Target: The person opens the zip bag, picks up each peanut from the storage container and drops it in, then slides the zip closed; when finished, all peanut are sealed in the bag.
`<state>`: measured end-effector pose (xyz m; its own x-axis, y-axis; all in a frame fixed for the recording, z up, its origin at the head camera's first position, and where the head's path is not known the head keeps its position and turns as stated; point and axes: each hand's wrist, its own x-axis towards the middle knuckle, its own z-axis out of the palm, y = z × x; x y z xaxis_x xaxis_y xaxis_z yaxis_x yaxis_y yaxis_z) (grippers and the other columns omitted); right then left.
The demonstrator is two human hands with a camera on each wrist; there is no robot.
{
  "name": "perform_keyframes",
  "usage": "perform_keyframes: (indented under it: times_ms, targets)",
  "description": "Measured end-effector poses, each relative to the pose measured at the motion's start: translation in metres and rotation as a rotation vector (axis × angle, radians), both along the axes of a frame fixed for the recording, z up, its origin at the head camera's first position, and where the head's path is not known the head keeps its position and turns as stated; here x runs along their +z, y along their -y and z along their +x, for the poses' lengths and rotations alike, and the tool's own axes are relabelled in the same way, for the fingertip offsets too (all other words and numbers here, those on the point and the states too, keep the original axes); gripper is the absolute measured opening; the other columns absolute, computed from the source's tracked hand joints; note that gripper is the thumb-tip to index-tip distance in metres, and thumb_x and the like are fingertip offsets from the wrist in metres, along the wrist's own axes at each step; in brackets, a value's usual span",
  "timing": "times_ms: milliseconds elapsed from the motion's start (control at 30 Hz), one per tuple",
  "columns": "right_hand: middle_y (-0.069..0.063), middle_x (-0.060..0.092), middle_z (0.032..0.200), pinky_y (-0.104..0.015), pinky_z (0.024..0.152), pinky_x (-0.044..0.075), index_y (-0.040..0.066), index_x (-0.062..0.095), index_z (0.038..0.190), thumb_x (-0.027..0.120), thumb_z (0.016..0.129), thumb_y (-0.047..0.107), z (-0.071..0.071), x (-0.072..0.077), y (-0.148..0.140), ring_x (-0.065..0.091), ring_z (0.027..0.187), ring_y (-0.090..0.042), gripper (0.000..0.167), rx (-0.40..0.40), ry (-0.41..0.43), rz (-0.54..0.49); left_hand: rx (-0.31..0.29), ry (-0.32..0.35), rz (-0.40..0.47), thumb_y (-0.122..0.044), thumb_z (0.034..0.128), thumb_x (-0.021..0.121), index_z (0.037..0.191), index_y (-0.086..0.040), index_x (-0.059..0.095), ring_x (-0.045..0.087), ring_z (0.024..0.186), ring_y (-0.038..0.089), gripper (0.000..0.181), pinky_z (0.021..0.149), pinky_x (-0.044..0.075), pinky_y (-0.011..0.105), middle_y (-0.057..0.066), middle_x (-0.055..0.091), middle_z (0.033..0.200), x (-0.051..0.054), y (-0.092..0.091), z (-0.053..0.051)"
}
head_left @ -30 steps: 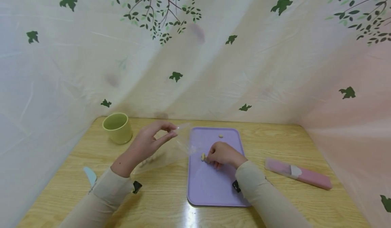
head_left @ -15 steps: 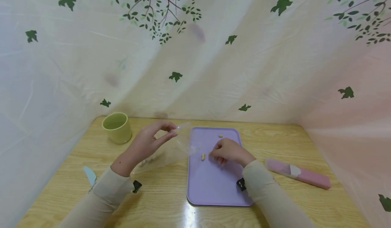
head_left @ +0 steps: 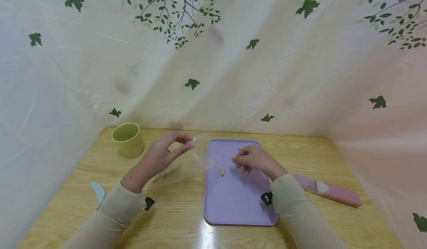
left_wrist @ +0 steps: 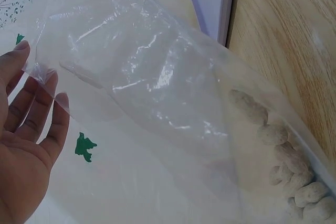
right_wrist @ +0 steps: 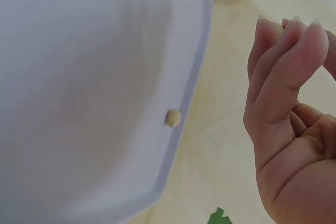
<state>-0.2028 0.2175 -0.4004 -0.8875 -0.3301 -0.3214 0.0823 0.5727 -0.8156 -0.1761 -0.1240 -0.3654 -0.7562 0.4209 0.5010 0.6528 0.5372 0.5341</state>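
Observation:
My left hand point(head_left: 168, 150) pinches the rim of a clear plastic bag point(head_left: 181, 167) between thumb and fingers. Several peanuts point(left_wrist: 296, 169) lie at the bottom of that bag in the left wrist view. Over the lilac tray point(head_left: 233, 208) my right hand point(head_left: 257, 159) is raised, its fingertips together round a small tan peanut point(head_left: 233, 159), mostly hidden by the fingers. One peanut point(head_left: 222, 171) lies on the tray near its left edge, another point(head_left: 240, 148) near the far edge, partly behind the right hand. The right wrist view also shows a peanut point(right_wrist: 172, 118) on the tray.
A green cup point(head_left: 128, 139) stands at the table's back left. A pale blue blade-like piece point(head_left: 98, 191) lies beside the left sleeve. To the right of the tray is a long pink case point(head_left: 340, 194), partly behind the right arm. Printed curtains surround the wooden table point(head_left: 176, 223).
My right hand has lifted from beside the left peanut and moved right and away, fingertips pinched. The left hand holds the bag in the same place.

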Motion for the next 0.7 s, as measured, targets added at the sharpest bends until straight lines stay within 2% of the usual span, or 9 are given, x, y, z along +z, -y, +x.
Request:
perform_keyframes:
  times_ms: [267,500,700]
  targets:
    - [-0.011,0.078,0.095,-0.031,0.065,0.061,0.001,0.075,0.103,0.075,0.101,0.027,0.005,0.020,0.009,0.066,0.069,-0.014,0.027,-0.024,-0.035,-0.021,0.001,0.002,-0.002,-0.020,0.0989,0.079,0.119,-0.014,0.074,0.075,0.105,0.016,0.022,0.078,0.063,0.036,-0.004,0.079,0.111,0.001,-0.001,0.001]
    - [-0.007,0.077,0.093,-0.032,0.066,0.062,0.006,0.075,0.104,0.075,0.101,0.033,0.017,0.043,0.025,0.067,0.067,-0.015,0.027,-0.014,-0.087,0.000,0.012,0.006,-0.006,-0.022,0.0988,0.079,0.119,-0.017,0.074,0.075,0.105,0.016,0.021,0.075,0.062,0.032,-0.004,0.079,0.111,0.001,-0.002,0.002]
    - [-0.004,0.076,0.091,-0.034,0.065,0.062,0.012,0.073,0.104,0.077,0.100,0.033,0.027,0.056,0.039,0.070,0.069,-0.020,0.022,-0.021,-0.127,-0.031,0.014,0.006,-0.006,-0.022,0.0984,0.079,0.119,-0.017,0.074,0.075,0.105,0.017,0.021,0.074,0.061,0.031,-0.004,0.079,0.111,0.001,-0.002,0.002]
